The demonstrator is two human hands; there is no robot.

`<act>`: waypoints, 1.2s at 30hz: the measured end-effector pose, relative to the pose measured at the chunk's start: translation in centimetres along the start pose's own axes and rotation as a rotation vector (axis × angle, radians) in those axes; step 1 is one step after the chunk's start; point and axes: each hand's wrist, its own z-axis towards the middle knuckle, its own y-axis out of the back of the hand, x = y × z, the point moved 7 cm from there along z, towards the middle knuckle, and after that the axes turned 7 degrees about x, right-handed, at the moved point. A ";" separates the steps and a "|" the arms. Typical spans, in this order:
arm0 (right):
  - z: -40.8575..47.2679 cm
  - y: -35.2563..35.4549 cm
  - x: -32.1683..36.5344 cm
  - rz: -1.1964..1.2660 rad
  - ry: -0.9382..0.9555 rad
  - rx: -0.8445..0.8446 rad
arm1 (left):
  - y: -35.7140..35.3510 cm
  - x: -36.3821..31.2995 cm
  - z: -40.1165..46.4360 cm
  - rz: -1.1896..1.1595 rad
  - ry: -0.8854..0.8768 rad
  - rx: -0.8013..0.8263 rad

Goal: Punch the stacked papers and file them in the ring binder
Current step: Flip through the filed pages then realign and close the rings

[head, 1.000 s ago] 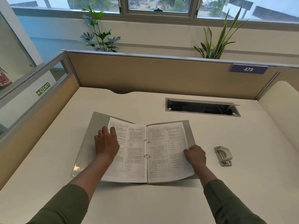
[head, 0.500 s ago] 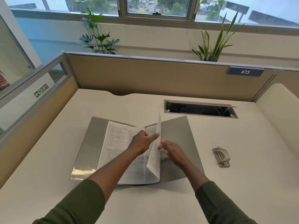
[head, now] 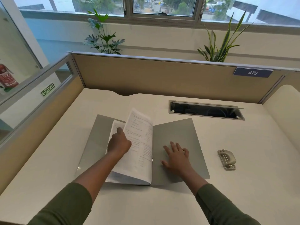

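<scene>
A grey ring binder [head: 180,135] lies open on the white desk. Printed papers [head: 139,143] sit on its rings, swung over toward the left half and still raised off the lower sheets. My left hand [head: 119,143] is under the raised sheets, its fingers curled around their left edge. My right hand [head: 176,155] lies flat with spread fingers on the bare right cover of the binder. A metal hole punch [head: 226,159] sits on the desk to the right of the binder, apart from both hands.
A cable slot [head: 206,110] is cut into the desk behind the binder. Beige partition walls [head: 154,75] close the desk at the back and left, with a curved panel at the right. Two plants stand behind the partition.
The right-hand sheets were lifted and turned over to the left side. My right hand let go of them and came down onto the bare right cover. My left hand now holds the turned sheets.
</scene>
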 end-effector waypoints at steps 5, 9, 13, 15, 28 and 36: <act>-0.4 -1.7 -0.6 -0.022 -0.055 0.005 | 0.1 2.4 -0.2 0.225 -0.060 -0.067; -0.2 -2.6 -1.1 -0.016 -0.112 0.039 | -0.7 3.5 -0.6 0.394 -0.081 -0.079; 0.0 -3.5 -1.4 0.006 -0.128 0.080 | -0.9 4.5 -0.4 0.468 -0.082 -0.119; 0.2 -3.9 -1.7 0.019 -0.141 0.097 | -0.8 5.0 -0.3 0.472 -0.060 -0.119; 0.7 -5.0 -2.1 0.073 -0.131 0.113 | -2.0 7.2 -0.1 -0.076 0.331 -0.044; 0.8 -5.1 -2.2 0.082 -0.133 0.122 | -1.0 7.8 0.5 -0.231 0.280 0.009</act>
